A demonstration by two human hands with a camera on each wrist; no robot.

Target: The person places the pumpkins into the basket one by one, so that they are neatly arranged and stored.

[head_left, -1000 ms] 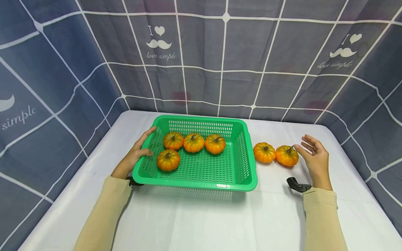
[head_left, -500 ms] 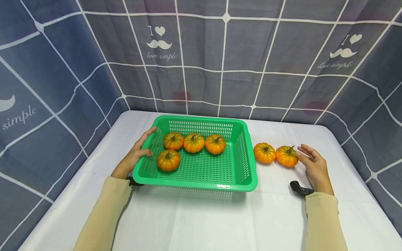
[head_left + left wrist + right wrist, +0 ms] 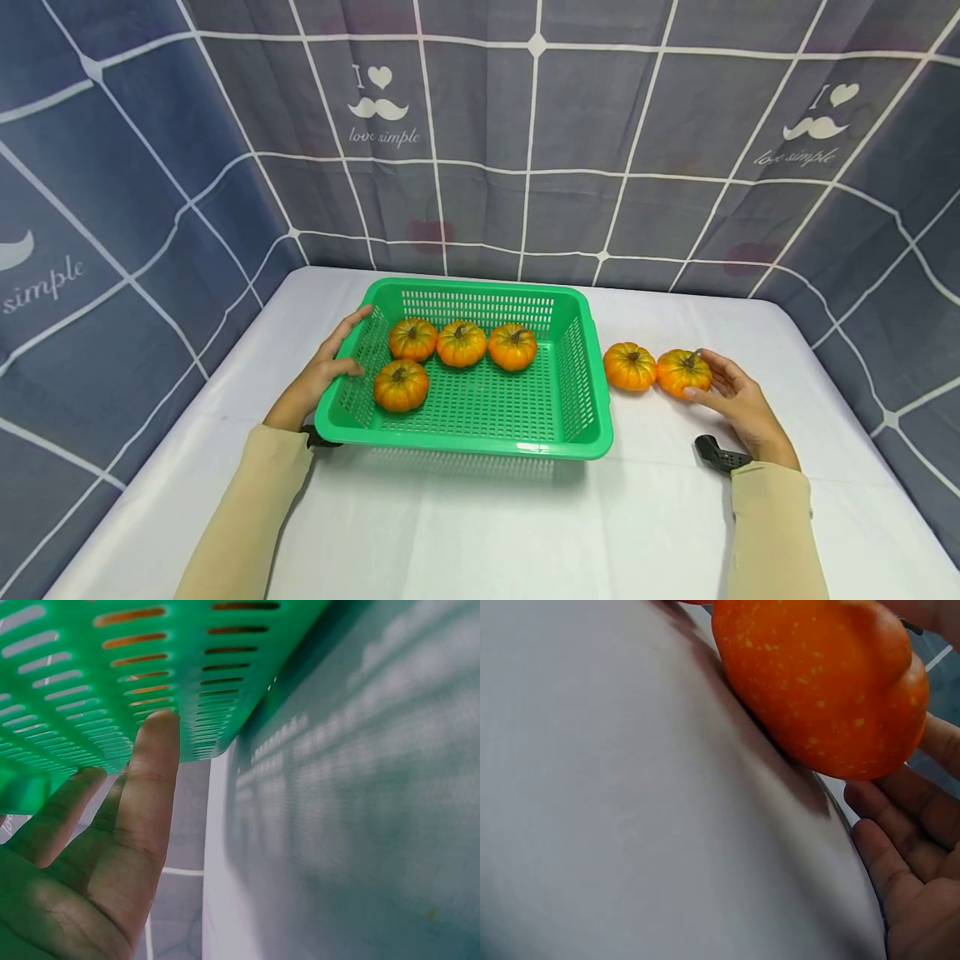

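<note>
My left hand [image 3: 318, 379] grips the left rim of a green plastic basket [image 3: 468, 450], its thumb over the edge. In the left wrist view, fingers [image 3: 146, 787] of that hand lie against the slotted outer wall. Several small orange pumpkins [image 3: 462, 343] sit at the left and back of the basket. Right of it, a small pumpkin [image 3: 684, 372] rests on the table with my right hand [image 3: 738, 400] around its right side, thumb in front and fingers behind. In the right wrist view the pumpkin [image 3: 817, 682] stands between thumb and fingers. Another pumpkin [image 3: 630, 367] touches its left side.
The table [image 3: 480, 525] has a white cloth. A grey-blue checked curtain [image 3: 570, 208] borders the table at the back and both sides. Black wrist devices [image 3: 720, 456] sit at both cuffs.
My right hand has come down and leftward from beside the right-hand pumpkin, and its thumb and fingers now close around it. The left hand and the basket have stayed in place.
</note>
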